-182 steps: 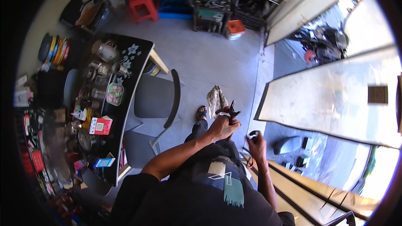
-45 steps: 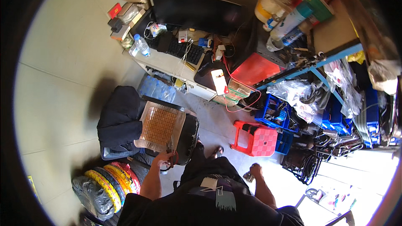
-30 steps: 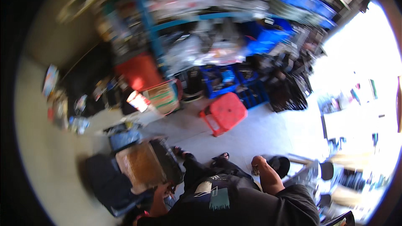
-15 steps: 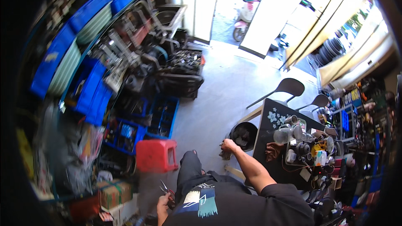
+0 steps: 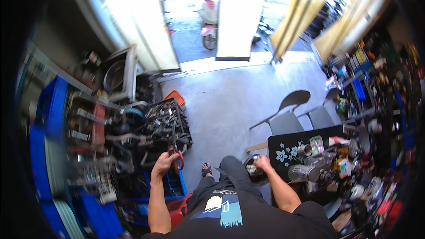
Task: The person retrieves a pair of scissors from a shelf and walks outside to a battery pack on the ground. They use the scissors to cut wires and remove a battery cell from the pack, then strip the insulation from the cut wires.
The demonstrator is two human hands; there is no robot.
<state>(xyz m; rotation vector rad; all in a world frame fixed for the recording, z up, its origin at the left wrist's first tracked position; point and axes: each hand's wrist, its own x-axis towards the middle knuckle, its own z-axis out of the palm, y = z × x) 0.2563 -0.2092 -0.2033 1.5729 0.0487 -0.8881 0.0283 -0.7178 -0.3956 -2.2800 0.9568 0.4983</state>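
Note:
My left hand (image 5: 164, 164) is closed on red-handled scissors (image 5: 179, 160), their blades pointing away from me, in front of a dark crate heaped with small metal parts (image 5: 161, 119). On the other side, my right hand (image 5: 264, 163) is closed beside the table corner. A small greyish-white object (image 5: 252, 164) shows at its fingers, too blurred to name. Beneath that hand a dark round bin is mostly hidden by my leg and the hand.
At right stands a black table (image 5: 276, 144) with flower prints, loaded with glass jars (image 5: 303, 173) and small parts. Two grey chairs (image 5: 287, 124) are behind it. Blue bins (image 5: 53, 106) and metal parts crowd the left. A red stool (image 5: 177, 208) is partly behind my body.
My left hand has risen forward with the scissors from beside my hip. My view has swung left and my body has moved forward; the red stool is now mostly hidden. My right hand stays closed.

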